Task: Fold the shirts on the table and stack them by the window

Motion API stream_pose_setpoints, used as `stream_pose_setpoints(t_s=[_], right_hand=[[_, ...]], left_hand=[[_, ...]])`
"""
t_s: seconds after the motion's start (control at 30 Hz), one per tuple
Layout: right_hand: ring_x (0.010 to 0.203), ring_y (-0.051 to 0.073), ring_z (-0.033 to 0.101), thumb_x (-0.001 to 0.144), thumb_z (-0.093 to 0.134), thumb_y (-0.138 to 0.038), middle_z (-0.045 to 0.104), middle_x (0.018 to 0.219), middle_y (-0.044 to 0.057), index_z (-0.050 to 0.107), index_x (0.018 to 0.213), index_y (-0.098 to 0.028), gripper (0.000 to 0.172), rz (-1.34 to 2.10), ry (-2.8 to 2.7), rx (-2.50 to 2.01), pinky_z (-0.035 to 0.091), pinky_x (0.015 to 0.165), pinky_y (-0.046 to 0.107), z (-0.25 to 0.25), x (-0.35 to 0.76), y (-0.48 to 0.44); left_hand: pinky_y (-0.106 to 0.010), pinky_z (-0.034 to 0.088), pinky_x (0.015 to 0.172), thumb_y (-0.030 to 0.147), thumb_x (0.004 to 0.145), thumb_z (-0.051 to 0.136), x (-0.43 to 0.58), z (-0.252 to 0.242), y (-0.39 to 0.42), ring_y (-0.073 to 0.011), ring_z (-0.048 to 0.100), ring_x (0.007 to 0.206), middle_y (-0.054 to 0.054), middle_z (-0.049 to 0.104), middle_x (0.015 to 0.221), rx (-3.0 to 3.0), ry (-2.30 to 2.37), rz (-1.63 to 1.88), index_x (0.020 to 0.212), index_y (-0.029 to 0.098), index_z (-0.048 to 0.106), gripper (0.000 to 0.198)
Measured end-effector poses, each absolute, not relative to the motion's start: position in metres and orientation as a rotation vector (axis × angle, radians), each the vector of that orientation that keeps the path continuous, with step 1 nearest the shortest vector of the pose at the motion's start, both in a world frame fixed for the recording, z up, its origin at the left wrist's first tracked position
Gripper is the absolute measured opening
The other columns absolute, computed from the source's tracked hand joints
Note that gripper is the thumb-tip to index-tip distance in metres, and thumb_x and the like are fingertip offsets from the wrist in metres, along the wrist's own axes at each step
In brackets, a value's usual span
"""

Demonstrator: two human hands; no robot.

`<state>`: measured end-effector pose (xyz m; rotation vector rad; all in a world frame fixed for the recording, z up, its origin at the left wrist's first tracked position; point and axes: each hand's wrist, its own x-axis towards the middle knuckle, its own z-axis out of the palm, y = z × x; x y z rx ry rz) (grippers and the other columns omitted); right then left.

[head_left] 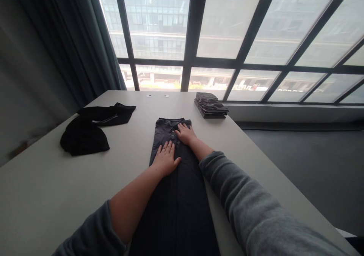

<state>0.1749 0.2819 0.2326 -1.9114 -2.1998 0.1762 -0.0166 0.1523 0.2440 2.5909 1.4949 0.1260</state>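
Observation:
A dark grey garment (176,199) with a row of snaps lies stretched out lengthwise on the white table (57,187), folded into a long strip. My left hand (165,158) rests flat on its left half, fingers stretched out. My right hand (186,133) lies flat a little farther along, near the snaps and the garment's far end, fingers spread. Neither hand holds anything. Both forearms come out of grey sleeves.
A crumpled black garment (91,131) lies at the table's left. A folded striped garment (211,105) sits at the far right edge by the windows (227,28). Two small round caps (157,95) sit near the far edge. A dark curtain (71,40) hangs left.

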Motion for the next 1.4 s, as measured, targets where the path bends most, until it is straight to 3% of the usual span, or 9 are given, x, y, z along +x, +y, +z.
stream_pose_setpoints(t_s=[0.13,0.23,0.37,0.47,0.7,0.9,1.07,1.2,1.4], right_hand=[[0.144,0.027,0.048,0.104,0.045,-0.03,0.058,0.155,0.013,0.064,0.148,-0.017,0.049,-0.015,-2.039,-1.788,0.03,0.126,0.039,0.236,0.187,0.275],[0.128,0.027,0.057,0.101,0.049,-0.024,0.068,0.136,0.012,0.071,0.139,-0.019,0.044,-0.045,-2.0,-1.777,0.038,0.118,0.036,0.241,0.195,0.271],[0.127,0.028,0.056,0.104,0.052,-0.034,0.068,0.133,0.01,0.072,0.139,-0.027,0.041,0.005,-2.141,-1.751,0.039,0.116,0.038,0.244,0.194,0.268],[0.128,0.03,0.057,0.103,0.055,-0.038,0.066,0.139,0.011,0.073,0.139,-0.025,0.042,0.013,-2.217,-1.775,0.039,0.116,0.039,0.243,0.188,0.268],[0.131,0.027,0.057,0.101,0.053,-0.027,0.066,0.142,0.013,0.069,0.142,-0.016,0.045,-0.027,-2.194,-1.727,0.038,0.119,0.035,0.248,0.188,0.269],[0.138,0.028,0.055,0.104,0.051,-0.032,0.06,0.153,0.013,0.058,0.153,-0.017,0.052,0.031,-2.213,-1.61,0.037,0.123,0.041,0.251,0.181,0.266],[0.151,0.031,0.046,0.108,0.047,-0.036,0.049,0.164,0.016,0.046,0.162,-0.017,0.057,0.238,-2.307,-1.649,0.027,0.128,0.055,0.24,0.18,0.269],[0.156,0.03,0.039,0.106,0.045,-0.027,0.048,0.165,0.016,0.045,0.162,-0.012,0.059,0.202,-2.251,-1.619,0.029,0.129,0.05,0.24,0.187,0.273],[0.141,0.025,0.053,0.097,0.047,-0.015,0.062,0.149,0.018,0.06,0.148,-0.007,0.053,-0.013,-2.062,-1.712,0.034,0.125,0.036,0.249,0.206,0.272]], left_hand=[[-0.058,0.02,0.13,0.052,0.103,0.051,-0.018,0.253,0.151,-0.0367,0.024,0.163,-0.018,0.029,0.175,2.606,1.464,0.196,0.166,0.017,0.037,0.073],[-0.059,0.029,0.125,0.046,0.1,0.06,-0.019,0.262,0.149,-0.0352,0.041,0.153,-0.011,0.048,0.165,2.656,1.374,0.349,0.161,0.033,0.048,0.063],[-0.055,0.033,0.122,0.04,0.101,0.06,-0.017,0.265,0.15,-0.0313,0.052,0.142,-0.007,0.065,0.148,2.682,1.262,0.446,0.148,0.033,0.062,0.047],[-0.052,0.035,0.12,0.039,0.102,0.058,-0.015,0.263,0.152,-0.0302,0.054,0.139,-0.009,0.066,0.147,2.642,1.278,0.465,0.143,0.027,0.065,0.043],[-0.047,0.04,0.115,0.034,0.103,0.056,-0.015,0.265,0.152,-0.0287,0.056,0.137,-0.01,0.067,0.144,2.638,1.273,0.562,0.144,0.022,0.064,0.043],[-0.046,0.044,0.109,0.035,0.104,0.056,-0.016,0.271,0.149,-0.0287,0.06,0.127,-0.009,0.071,0.133,2.662,1.36,0.605,0.135,0.023,0.069,0.037],[-0.051,0.045,0.109,0.041,0.099,0.063,-0.018,0.264,0.15,-0.0332,0.055,0.136,-0.011,0.059,0.151,2.607,1.529,0.421,0.136,0.026,0.069,0.04],[-0.049,0.045,0.111,0.038,0.102,0.06,-0.017,0.263,0.15,-0.031,0.055,0.139,-0.011,0.059,0.154,2.647,1.497,0.381,0.14,0.024,0.066,0.042],[-0.048,0.047,0.113,0.037,0.103,0.056,-0.019,0.265,0.15,-0.03,0.056,0.139,-0.011,0.059,0.156,2.667,1.474,0.371,0.141,0.021,0.066,0.042]])
